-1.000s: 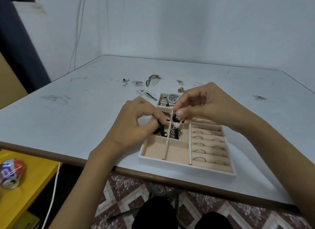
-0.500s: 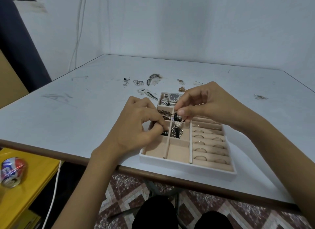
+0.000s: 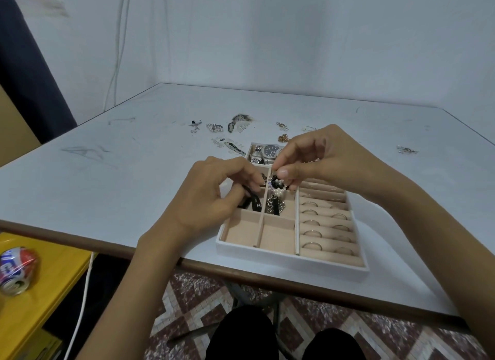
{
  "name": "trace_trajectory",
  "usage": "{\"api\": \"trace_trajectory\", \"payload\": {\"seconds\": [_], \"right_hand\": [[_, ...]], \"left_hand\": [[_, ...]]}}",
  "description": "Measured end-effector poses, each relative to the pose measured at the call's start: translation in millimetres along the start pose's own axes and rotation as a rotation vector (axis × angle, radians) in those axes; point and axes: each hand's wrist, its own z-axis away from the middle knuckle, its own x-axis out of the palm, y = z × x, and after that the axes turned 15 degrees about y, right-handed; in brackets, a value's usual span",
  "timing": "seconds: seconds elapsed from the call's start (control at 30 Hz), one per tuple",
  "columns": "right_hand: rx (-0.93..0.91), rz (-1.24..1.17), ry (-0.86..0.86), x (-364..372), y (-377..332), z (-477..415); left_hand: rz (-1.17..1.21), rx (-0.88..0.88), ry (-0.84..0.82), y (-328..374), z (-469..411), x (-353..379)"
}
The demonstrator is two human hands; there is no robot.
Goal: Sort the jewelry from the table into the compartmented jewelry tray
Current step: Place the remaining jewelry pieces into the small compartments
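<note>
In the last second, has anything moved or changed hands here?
Hardly anything. The left hand still pinches the black strap, the right hand still pinches the beaded end above the tray. Nothing was let go or picked up. The watch, rings and loose pieces on the table lie as before.

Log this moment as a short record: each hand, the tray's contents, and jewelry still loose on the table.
tray: watch in the far compartment; chain in the middle column; rings in the right-hand rolls
left hand: grips a black strap over the left column
right hand: pinches a black-and-pearl beaded piece above the middle column
link: cannot tell whether black strap and beaded piece are one item
loose jewelry: small pieces beyond the tray, one far right
off table: can on a yellow surface
</note>
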Motion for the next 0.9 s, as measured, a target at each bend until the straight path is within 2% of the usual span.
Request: {"api": "trace_trajectory", "payload": {"seconds": [0.27,0.73,0.9], "right_hand": [[-0.006,0.0,0.02,-2,-1,0],[-0.036,0.001,0.102,-17,-6,0],[-0.023,0.014,0.092,-15,-5,-1]], "left_hand": [[-0.054,0.01,0.041,2,-1,-1],[0.031,-0.061,0.047,1,1,-3],[-0.058,-0.04,0.013,0,0,-2]]}}
